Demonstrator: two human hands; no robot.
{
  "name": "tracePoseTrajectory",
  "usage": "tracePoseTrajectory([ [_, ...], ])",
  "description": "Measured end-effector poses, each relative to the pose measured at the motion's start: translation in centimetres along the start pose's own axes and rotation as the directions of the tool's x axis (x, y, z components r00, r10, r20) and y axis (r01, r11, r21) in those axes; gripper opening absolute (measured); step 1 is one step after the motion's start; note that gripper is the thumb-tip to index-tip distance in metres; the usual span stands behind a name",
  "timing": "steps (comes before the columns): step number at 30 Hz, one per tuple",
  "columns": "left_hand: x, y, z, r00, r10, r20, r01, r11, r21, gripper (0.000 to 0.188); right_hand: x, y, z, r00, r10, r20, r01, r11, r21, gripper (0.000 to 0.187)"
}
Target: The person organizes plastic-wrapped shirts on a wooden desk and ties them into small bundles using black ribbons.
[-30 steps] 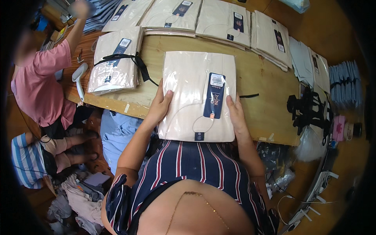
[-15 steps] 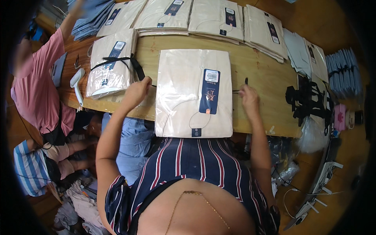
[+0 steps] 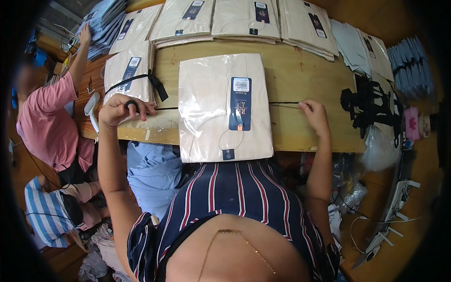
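Observation:
A stack of cream garments in clear plastic point(image 3: 202, 89), with a navy hang tag point(image 3: 240, 115) on top, lies in front of me at the table's near edge. A black cord point(image 3: 284, 103) passes beneath it and sticks out on both sides. My left hand point(image 3: 117, 111) is closed on the cord's left end, with a black loop round a finger. To the right of the stack, my right hand point(image 3: 314, 115) pinches the other end. The cord looks nearly straight between them; its middle is hidden under the stack.
A strapped cream bundle point(image 3: 112, 73) and a white-handled tool point(image 3: 92, 110) are left. Bagged cream stacks point(image 3: 246, 14) line the far edge. Black straps point(image 3: 371, 110) hang at right. A co-worker in pink point(image 3: 49, 127) touches blue folded garments point(image 3: 101, 28). Another person wears blue-white stripes point(image 3: 44, 211).
My hands have moved apart: the left out to the left, the right out to the right. More cord shows on both sides of the stack. The co-worker's raised arm has come down slightly.

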State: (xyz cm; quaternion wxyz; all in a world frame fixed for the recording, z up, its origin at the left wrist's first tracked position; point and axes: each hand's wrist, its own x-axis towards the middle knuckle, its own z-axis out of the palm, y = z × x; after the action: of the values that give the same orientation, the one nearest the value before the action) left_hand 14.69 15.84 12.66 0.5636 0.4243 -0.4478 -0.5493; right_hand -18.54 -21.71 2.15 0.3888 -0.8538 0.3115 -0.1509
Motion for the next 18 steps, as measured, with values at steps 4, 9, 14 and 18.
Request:
tracePoseTrajectory([
  [4, -0.2, -2.8, -0.5, 0.906, 0.378, -0.192, -0.383, 0.924, 0.012, 0.032, 0.0, 0.5, -1.0, 0.953, 0.22, 0.208, -0.29, 0.862, 0.415, 0.023],
  [9, 2.7, -2.4, 0.3, 0.659, 0.525, -0.538, -0.688, 0.71, -0.151, 0.028, -1.0, 0.1, 0.2, 0.945, 0.232, 0.232, -0.324, 0.55, 0.77, 0.023],
  [14, 9.0, 2.9, 5.7, 0.786, 0.574, -0.231, -0.534, 0.818, 0.214, 0.013, -0.9, -3.7, 5.9, 0.871, 0.228, 0.436, -0.489, 0.486, 0.724, 0.021],
  [18, 18.7, 2.1, 13.3, 0.994, 0.075, -0.074, -0.017, 0.806, 0.592, 0.031, -0.8, -4.7, 9.1, 0.952, 0.043, 0.304, -0.231, 0.753, 0.617, 0.027],
])
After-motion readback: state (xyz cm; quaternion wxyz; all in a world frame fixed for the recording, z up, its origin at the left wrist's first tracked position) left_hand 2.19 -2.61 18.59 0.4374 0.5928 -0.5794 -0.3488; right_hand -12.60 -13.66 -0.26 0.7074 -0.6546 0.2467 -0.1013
